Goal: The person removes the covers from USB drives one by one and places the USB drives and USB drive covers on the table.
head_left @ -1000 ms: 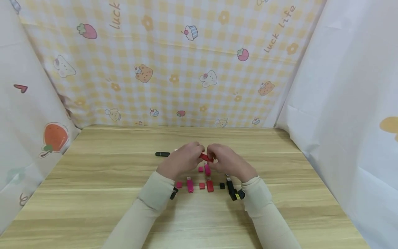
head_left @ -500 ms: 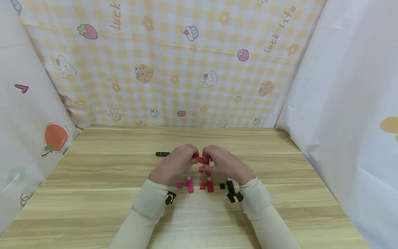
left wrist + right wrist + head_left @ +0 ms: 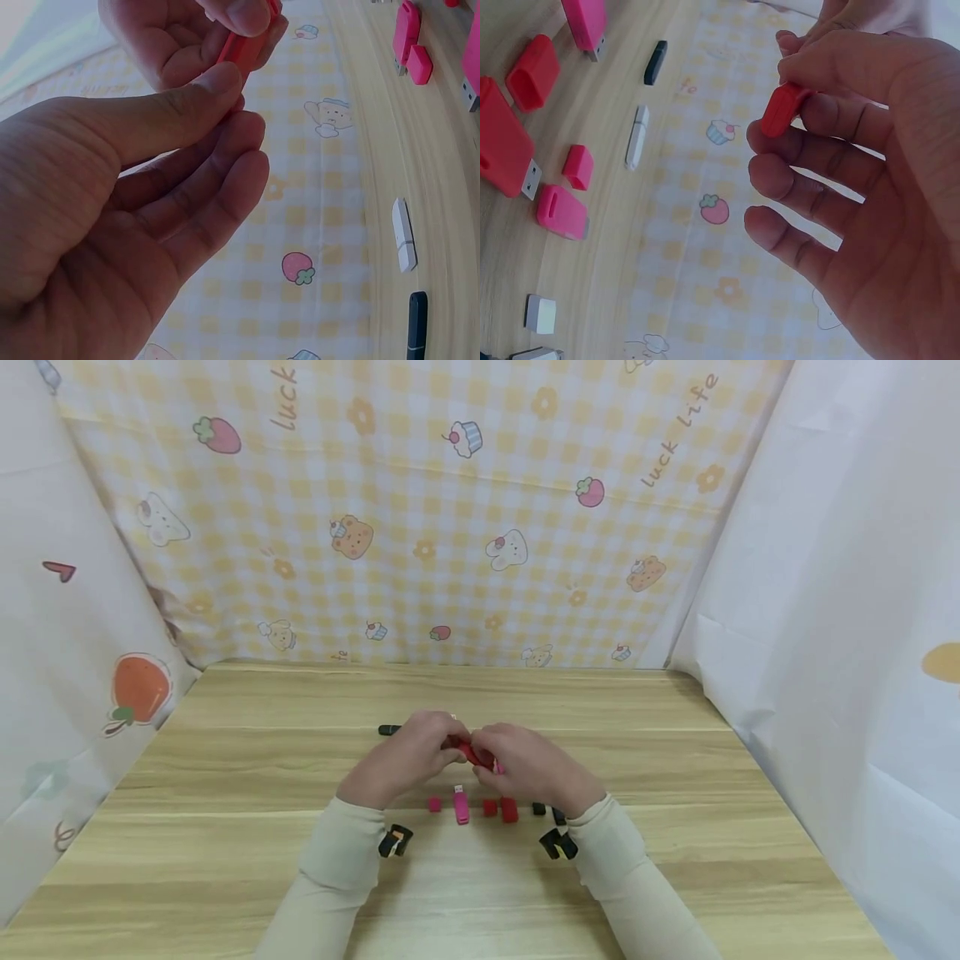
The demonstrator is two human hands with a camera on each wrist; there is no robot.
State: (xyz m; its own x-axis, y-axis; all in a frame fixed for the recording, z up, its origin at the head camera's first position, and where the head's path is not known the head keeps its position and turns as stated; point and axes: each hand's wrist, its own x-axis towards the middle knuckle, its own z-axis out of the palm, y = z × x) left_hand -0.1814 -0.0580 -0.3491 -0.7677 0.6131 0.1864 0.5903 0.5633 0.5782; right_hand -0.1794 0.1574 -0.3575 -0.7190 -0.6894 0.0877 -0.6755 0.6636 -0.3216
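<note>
Both hands meet above the table around a red USB stick (image 3: 474,755). My left hand (image 3: 420,750) pinches one end between thumb and fingers. At the other end, my right hand (image 3: 523,762) grips the stick with its thumb and index finger, the other fingers spread apart in the right wrist view. No metal plug shows on the held red stick (image 3: 782,109); the fingers hide much of it. Below the hands lie a pink USB stick (image 3: 461,807) with its plug bare, a pink cap (image 3: 435,805), a red USB stick (image 3: 510,810) and a red cap (image 3: 490,808).
A black cap (image 3: 538,808) and a partly hidden black stick (image 3: 558,816) lie by the right wrist. Behind the hands are a capped black stick (image 3: 417,326) and a white one (image 3: 403,236). A smaller pink stick (image 3: 562,212) lies beside its cap (image 3: 578,166).
Both hands have shifted left and a little nearer, carrying the red USB stick with them. The right hand now covers more of the black stick and the smaller pink one.
</note>
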